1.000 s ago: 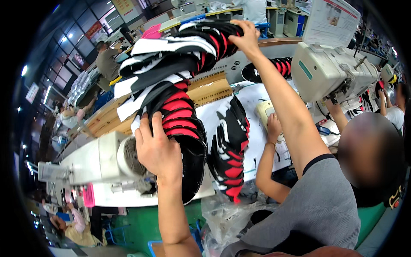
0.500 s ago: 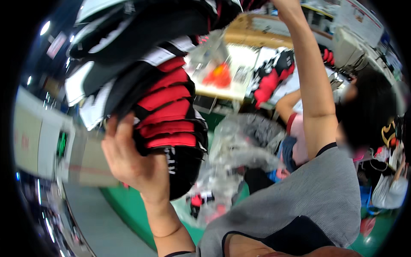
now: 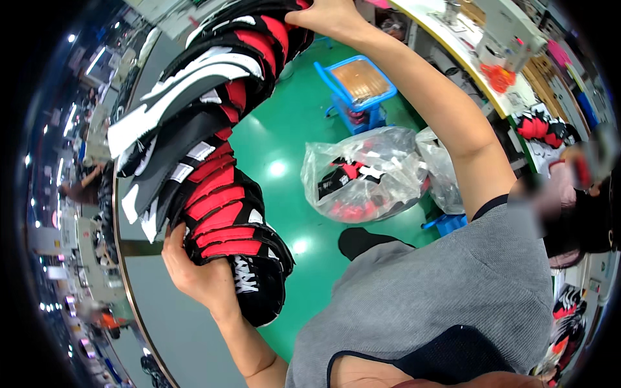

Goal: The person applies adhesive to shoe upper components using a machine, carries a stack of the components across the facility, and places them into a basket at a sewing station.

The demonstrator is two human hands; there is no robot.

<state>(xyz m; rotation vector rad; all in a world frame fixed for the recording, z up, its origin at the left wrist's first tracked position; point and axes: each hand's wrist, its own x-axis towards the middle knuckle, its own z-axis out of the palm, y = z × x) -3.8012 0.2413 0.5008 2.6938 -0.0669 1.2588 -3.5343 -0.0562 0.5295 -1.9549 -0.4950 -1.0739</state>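
A long curved stack of nested shoe uppers (image 3: 217, 213), black, red and white, stretches between my two hands. My left hand (image 3: 202, 275) is closed round the near end, by a black upper with white markings. At the far end my right hand (image 3: 330, 18) grips the stack, its thumb on the outer upper; its other fingers are partly hidden. The white and black side flaps fan out to the left, while the red bands face the right.
A grey tabletop (image 3: 178, 323) runs along the left. On the green floor (image 3: 265, 152) stand a blue stool (image 3: 356, 84) and a clear plastic bag (image 3: 388, 194) with uppers inside. A workbench with a sewing machine (image 3: 501, 22) and a person (image 3: 582, 200) are at the right.
My view has turned, bringing the grey table, the blue stool and more green floor into sight. Both hands still hold the stack; the workbench and person now appear farther right.
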